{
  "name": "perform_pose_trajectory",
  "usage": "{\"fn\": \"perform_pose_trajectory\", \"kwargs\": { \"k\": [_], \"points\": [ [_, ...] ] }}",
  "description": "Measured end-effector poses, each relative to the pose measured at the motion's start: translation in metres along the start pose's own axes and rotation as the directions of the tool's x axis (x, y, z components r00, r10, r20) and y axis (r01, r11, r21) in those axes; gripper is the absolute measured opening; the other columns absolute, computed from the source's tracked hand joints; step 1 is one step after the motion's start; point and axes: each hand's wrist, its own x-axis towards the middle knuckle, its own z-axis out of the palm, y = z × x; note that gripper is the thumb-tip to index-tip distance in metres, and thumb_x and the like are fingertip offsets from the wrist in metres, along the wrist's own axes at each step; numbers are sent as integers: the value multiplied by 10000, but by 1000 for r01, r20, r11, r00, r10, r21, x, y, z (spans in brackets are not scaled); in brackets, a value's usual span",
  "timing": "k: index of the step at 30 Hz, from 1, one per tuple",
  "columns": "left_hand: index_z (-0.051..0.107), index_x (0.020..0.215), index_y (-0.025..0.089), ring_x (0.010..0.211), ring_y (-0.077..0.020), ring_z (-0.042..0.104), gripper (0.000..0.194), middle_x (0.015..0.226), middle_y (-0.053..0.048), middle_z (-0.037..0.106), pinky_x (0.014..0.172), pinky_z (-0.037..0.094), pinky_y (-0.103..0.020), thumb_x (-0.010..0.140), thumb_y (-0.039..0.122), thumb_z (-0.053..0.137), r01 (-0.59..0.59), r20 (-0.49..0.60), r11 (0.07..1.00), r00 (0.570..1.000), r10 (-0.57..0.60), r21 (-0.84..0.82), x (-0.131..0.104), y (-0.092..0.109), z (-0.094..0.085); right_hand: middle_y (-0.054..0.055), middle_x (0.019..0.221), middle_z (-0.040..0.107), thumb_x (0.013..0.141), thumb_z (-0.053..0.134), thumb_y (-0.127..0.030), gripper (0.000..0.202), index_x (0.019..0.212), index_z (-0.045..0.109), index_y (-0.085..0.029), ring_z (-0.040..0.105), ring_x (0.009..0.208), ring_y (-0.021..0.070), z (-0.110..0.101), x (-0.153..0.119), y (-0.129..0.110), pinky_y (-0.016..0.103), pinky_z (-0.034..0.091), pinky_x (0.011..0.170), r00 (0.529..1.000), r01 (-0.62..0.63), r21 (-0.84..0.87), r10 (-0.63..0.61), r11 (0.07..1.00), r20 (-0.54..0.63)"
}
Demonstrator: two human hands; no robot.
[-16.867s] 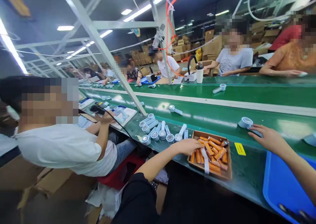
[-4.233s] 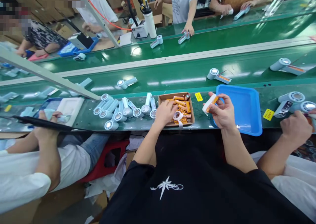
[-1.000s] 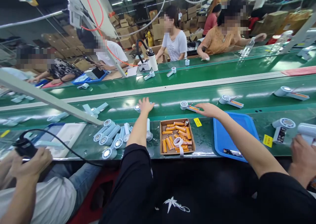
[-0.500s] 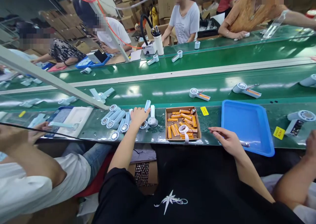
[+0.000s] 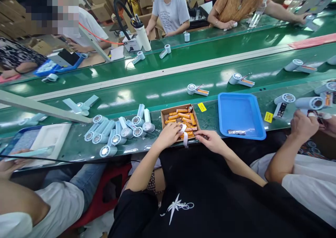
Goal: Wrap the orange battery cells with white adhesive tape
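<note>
A cardboard box (image 5: 163,116) of orange cylindrical cells (image 5: 184,115) stands in front of me. My left hand (image 5: 170,134) is over its left front part, fingers closed at a white tape roll (image 5: 183,127), with a strip (image 5: 186,139) hanging over the box's front edge. By the right front corner, my right hand (image 5: 210,140) has thumb and fingers pressed together; anything between them is too small to tell. Left of the box lies a group of light-blue fan housings (image 5: 117,139), several with handles pointing away.
A blue tray (image 5: 237,113) holding one metallic piece (image 5: 236,132) lies to the right. Beyond runs a green belt (image 5: 147,87) carrying fan units (image 5: 191,88). Co-workers' hands (image 5: 304,126) are at the right; another person's arm (image 5: 23,203) is at the left.
My left hand has left the fan housings and moved right to the tape roll in the box. My right hand has moved left to the box's corner. The view has shifted to the right.
</note>
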Motion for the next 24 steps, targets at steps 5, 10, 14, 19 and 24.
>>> {"fn": "perform_pose_trajectory", "kwargs": {
  "k": [5,10,14,19,24],
  "points": [
    [662,1096,190,1388,-332,517,156,1233,-119,696,1191,451,-589,983,164,559,-130,-221,991,967,123,-17,-25,24,-11,36,825,749,894,704,-568,565,1272,699,-148,644,569,131,17,-4,-12,266,524,592,963,-147,242,83,959,257],
    [498,1451,129,1527,-358,414,458,1478,-225,567,1218,447,-587,1007,220,562,29,-510,999,860,-12,25,-54,15,-1,15,676,697,983,623,-514,401,913,764,-146,624,555,112,11,-6,-34,225,500,580,696,-30,261,-167,965,698],
    [519,1439,153,1510,-338,455,433,1428,-207,617,1192,489,-539,1006,137,523,88,-615,992,788,-16,87,-65,11,5,27,779,752,935,717,-478,351,1074,767,-160,666,644,132,14,15,-46,231,497,648,815,191,15,-167,982,555],
    [548,1406,165,1365,-288,609,410,1342,-180,684,1120,554,-449,1000,106,528,10,-607,990,790,79,142,-71,23,1,7,662,709,1003,612,-456,353,895,774,-161,618,562,118,37,30,-62,230,446,601,807,284,34,-258,958,531],
    [584,1390,215,1326,-286,629,386,1341,-147,702,1117,547,-496,1016,146,518,129,-652,990,756,-63,53,-93,13,-2,-9,675,718,1002,615,-487,343,893,806,-223,608,580,130,30,45,-66,250,394,594,672,431,-119,-230,895,704]
  ]
}}
